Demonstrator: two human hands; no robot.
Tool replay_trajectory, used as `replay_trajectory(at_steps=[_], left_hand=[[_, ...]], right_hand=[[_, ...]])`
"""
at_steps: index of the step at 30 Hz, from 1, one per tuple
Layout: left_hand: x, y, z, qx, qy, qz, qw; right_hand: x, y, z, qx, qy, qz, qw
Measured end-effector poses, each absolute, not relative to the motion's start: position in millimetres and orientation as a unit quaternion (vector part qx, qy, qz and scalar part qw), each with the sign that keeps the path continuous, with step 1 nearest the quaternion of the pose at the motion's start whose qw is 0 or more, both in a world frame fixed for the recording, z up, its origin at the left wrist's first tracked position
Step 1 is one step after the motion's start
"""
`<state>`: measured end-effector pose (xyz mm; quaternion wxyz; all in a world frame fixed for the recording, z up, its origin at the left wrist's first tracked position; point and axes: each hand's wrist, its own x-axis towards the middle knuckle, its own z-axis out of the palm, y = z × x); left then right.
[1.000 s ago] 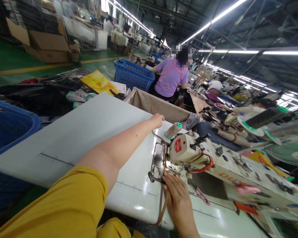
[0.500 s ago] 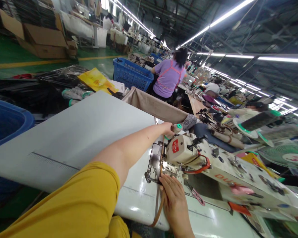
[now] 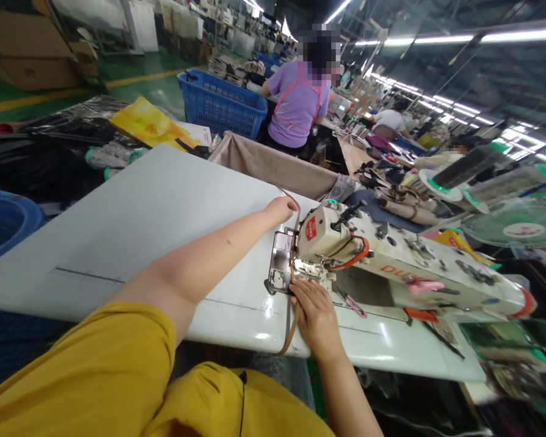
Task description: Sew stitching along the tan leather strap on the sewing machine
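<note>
A sewing machine (image 3: 332,233) stands on the white table, its head over a metal needle plate (image 3: 281,258). A narrow brown strap (image 3: 290,340) passes under the machine head, looping at the table's front edge and trailing behind. My left hand (image 3: 279,210) is behind the plate, left of the machine head, with curled fingers closed on the far part of the strap. In front of the needle area, my right hand (image 3: 316,312) has the near part between thumb and fingers, fingertips beside the plate. Pink-handled snips (image 3: 355,306) lie right of that hand.
A fabric-lined bin (image 3: 273,161) adjoins the table's far edge. Beyond it sits a person in a purple shirt (image 3: 295,109) beside a blue basket (image 3: 222,106). Another blue basket (image 3: 9,218) is at left. Thread spools (image 3: 468,167) and a fan (image 3: 519,224) stand right.
My left hand has moved left from behind the machine head, beside a thread spool, to the strap's far part. My right hand stays by the needle plate. The view has tilted down.
</note>
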<state>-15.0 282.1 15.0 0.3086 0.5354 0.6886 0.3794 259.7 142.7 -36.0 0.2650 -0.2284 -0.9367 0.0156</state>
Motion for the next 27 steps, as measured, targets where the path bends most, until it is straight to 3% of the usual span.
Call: replay_trajectory(at_steps=[9, 16, 27], left_hand=[[1, 164, -8, 0.505, 0.697, 0.399, 0.316], [50, 86, -19, 0.612, 0.625, 0.333, 0.352], [93, 58, -9, 0.685, 0.655, 0.223, 0.228]], right_hand=[[259, 140, -34, -0.231, -0.936, 0.028, 0.265], [259, 139, -36, -0.245, -0.931, 0.033, 0.267], [263, 139, -40, -0.250, -0.928, 0.052, 0.271]])
